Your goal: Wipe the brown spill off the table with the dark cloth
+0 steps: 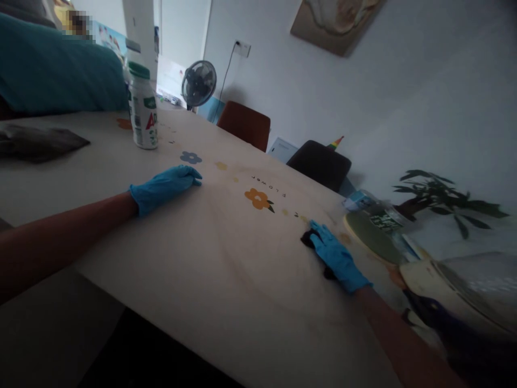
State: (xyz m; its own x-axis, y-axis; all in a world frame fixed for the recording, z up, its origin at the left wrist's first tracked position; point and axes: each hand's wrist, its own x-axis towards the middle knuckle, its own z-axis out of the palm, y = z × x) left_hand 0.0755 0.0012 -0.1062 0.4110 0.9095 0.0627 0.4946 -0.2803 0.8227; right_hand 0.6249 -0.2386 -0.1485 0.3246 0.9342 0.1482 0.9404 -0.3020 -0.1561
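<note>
Both hands wear blue gloves. My left hand [167,186] rests on the pale tabletop [194,258] with its fingers stretched out and nothing in them, just below a printed blue flower. At the right of the table, my right hand [333,256] presses down on a black cloth [309,238]. Dark bits of the cloth stick out at the fingertips and under the palm; the rest is hidden by the hand. Faint curved smears show on the surface left of the right hand, near a printed orange flower.
A white bottle with a green cap [142,110] stands at the far left, near a dark crumpled cloth [42,143]. Along the right edge are a round green board [374,240], a jar [385,218], a pot [452,296] and a plant. Two chairs [245,124] stand beyond the table.
</note>
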